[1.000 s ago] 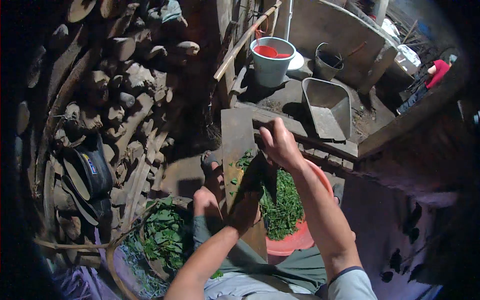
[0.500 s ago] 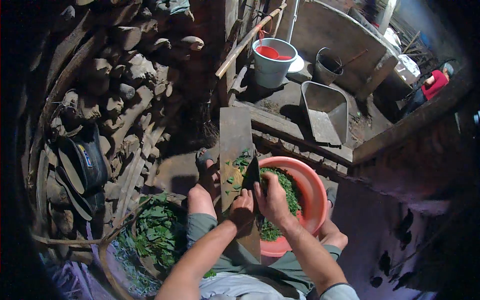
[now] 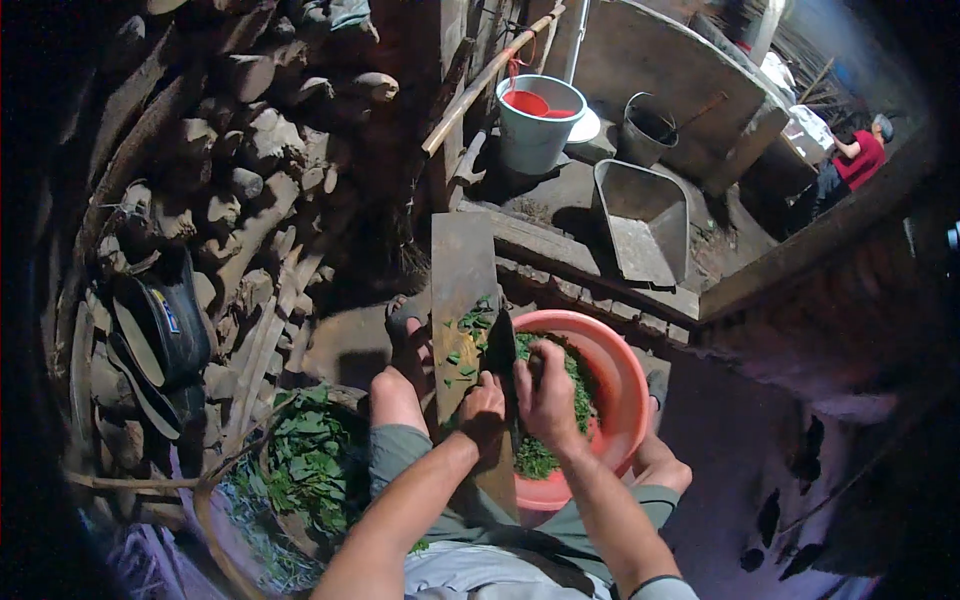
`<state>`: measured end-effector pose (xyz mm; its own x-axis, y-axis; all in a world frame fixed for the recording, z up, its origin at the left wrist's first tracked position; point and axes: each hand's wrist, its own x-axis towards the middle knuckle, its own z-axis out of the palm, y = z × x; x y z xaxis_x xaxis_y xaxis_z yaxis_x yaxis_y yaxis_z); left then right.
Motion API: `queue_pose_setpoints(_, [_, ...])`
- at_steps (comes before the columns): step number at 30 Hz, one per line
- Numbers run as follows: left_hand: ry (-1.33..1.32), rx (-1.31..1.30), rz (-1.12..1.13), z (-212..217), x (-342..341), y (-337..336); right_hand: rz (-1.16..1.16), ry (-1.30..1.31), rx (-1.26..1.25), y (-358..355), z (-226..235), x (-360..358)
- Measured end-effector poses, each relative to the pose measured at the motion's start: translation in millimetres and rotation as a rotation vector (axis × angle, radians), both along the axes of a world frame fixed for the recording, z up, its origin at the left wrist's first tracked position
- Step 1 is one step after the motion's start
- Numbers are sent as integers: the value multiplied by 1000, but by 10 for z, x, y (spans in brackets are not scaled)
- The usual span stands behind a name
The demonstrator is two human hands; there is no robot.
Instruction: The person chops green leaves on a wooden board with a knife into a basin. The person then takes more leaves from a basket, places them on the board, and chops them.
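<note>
Head view, read left to right. Stacked firewood (image 3: 250,150) fills the left side, with a dark bag (image 3: 160,320) hung against it. Below that, a woven basket (image 3: 215,510) holds whole green leaves (image 3: 305,465); a good amount is uncut, so I judge much of the work remains.

My left hand (image 3: 483,410) is closed over a bunch of greens, pressing it onto the near end of the wooden plank (image 3: 462,270) that serves as my cutting board. The bunch is mostly hidden under the fingers. Scattered chopped bits (image 3: 465,345) lie along the middle of the plank.

My right hand (image 3: 548,388) is closed on the handle of a knife (image 3: 502,350); its dark blade stands just beside the left hand, over the right edge of the plank.

Touching that right edge is a red basin (image 3: 625,385), roughly half covered with chopped greens (image 3: 575,375). Judgement: chopping is well under way, not finished.

Beyond the far end of the plank: a pale bucket (image 3: 535,135) with a red scoop (image 3: 525,103) inside, a dark pail (image 3: 645,130) and a grey metal tray (image 3: 645,215). At the far right, another person in a red top (image 3: 858,158), well apart.
</note>
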<state>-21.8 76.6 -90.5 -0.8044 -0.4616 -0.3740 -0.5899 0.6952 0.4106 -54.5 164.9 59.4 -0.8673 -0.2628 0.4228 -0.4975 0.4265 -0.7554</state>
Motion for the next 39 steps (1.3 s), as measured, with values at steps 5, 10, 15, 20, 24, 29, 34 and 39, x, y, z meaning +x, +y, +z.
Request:
queue_pose_setpoints(5, [112,-18,-161,-94,308,-473,132,-92,-31,-416,128,-53])
queue_pose_setpoints(10, [717,-422,-739,157,278,-270,184,-197,73,-242,474,-1201])
queue_pose_setpoints(15, [482,-254,-595,-691,382,-516,231,-131,-19,-590,458,-1020])
queue_pose_setpoints(20, [195,-63,-243,223,37,17,-14,10,11,64,-179,186])
queue_pose_setpoints(24, [217,-114,-277,319,211,-262,86,28,-11,-193,1,105])
queue_pose_setpoints(29, [459,-38,-507,-249,352,-340,162,-157,32,-280,467,-946])
queue_pose_setpoints(34, [688,-496,-571,-946,224,-564,207,-343,47,-589,671,-1091])
queue_pose_setpoints(39, [342,126,-384,-255,72,-190,71,-39,-23,-171,210,-398])
